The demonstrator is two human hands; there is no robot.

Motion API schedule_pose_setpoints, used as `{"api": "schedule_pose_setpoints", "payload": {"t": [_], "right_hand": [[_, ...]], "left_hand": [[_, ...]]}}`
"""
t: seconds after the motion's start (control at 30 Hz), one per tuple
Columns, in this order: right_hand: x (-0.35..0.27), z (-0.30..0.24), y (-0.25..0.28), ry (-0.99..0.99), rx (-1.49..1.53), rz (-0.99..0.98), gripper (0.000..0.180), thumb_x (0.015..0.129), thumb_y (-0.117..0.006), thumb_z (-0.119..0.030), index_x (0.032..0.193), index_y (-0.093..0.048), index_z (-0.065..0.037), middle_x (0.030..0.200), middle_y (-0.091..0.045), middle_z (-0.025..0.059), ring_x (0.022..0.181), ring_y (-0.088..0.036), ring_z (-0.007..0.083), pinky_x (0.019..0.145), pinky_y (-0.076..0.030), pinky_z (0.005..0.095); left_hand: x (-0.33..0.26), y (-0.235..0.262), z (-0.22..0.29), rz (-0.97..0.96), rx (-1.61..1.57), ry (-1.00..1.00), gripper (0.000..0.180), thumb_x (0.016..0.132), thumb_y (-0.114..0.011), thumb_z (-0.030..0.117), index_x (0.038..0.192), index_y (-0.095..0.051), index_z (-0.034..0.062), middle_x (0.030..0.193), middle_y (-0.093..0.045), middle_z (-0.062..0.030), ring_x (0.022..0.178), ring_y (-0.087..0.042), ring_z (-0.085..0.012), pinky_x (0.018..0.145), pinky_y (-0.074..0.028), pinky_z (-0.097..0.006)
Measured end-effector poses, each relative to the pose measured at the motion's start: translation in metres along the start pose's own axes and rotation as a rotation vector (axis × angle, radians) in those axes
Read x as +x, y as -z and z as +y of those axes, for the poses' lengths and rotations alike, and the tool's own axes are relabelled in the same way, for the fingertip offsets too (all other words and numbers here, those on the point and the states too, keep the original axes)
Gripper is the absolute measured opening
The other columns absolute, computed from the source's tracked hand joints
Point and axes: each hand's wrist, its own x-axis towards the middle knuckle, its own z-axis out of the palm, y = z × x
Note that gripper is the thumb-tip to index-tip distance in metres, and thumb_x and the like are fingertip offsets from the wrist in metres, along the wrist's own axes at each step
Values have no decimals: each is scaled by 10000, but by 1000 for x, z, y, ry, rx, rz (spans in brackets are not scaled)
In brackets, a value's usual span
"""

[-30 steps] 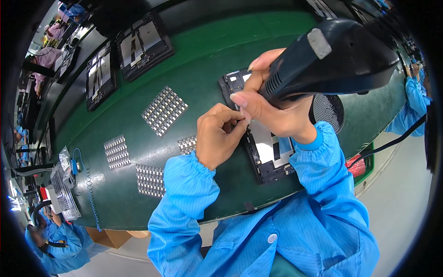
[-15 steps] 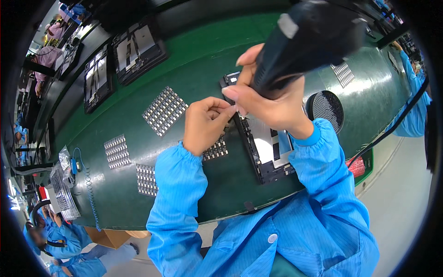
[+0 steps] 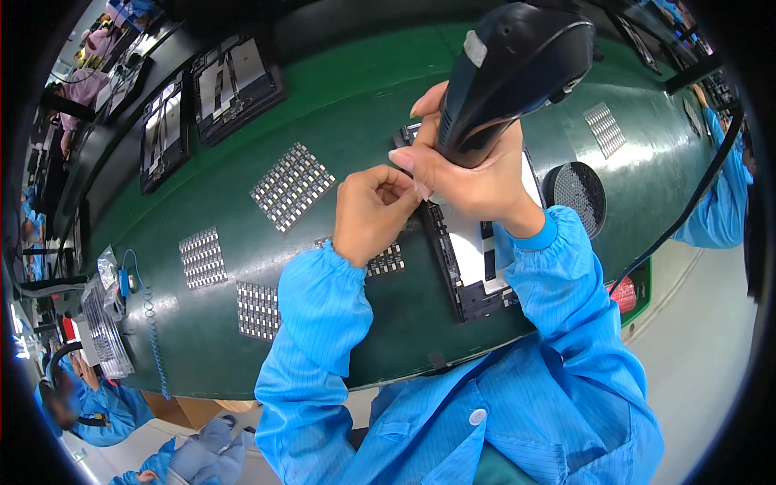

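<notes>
My right hand (image 3: 473,174) grips a black electric screwdriver (image 3: 509,69), held upright over the upper left corner of a black device frame (image 3: 473,267) with a white inner panel that lies on the green belt (image 3: 339,105). My left hand (image 3: 370,214) is pinched shut beside the tool's tip, its fingertips touching the right hand; what it holds is too small to see. A strip of small grey parts (image 3: 384,260) lies just under my left wrist. Both forearms are in blue sleeves.
Sheets of small grey parts (image 3: 293,186) lie on the belt at left and another at upper right (image 3: 605,128). A round black dish (image 3: 575,190) sits right of the frame. Black trays (image 3: 234,81) stand at the back. Other people in blue sleeves work at the right edge (image 3: 715,210) and lower left (image 3: 97,412).
The screwdriver has swung from tilted right to upright. My left hand has shifted slightly left and up, staying pinched at the tool's tip.
</notes>
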Motion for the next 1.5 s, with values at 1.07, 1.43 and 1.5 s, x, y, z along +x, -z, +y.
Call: {"api": "schedule_pose_setpoints", "payload": {"t": [1.07,1.43,1.5], "right_hand": [[-96,-36,159,30,-31,518,320,721,-693,80,978,-510,26,602,-585,46,474,-545,96,437,-424,220],[-102,-39,158,-78,-63,363,384,737,-672,97,1040,-454,8,600,-559,70,483,-533,97,439,-413,225],[-101,-36,159,-55,-97,340,389,732,-673,104,1038,-455,8,597,-556,68,485,-533,96,443,-412,225]], "left_hand": [[-3,-1,9,16,-76,161,165,798,-704,98,839,-584,-8,695,-623,-50,575,-591,-91,462,-464,-180],[-3,0,5,30,-31,144,148,802,-697,84,845,-587,-5,721,-631,-56,581,-600,-91,457,-471,-178],[-2,-1,6,27,-38,146,146,801,-698,83,842,-589,-5,718,-628,-55,579,-599,-91,454,-472,-176]]}}
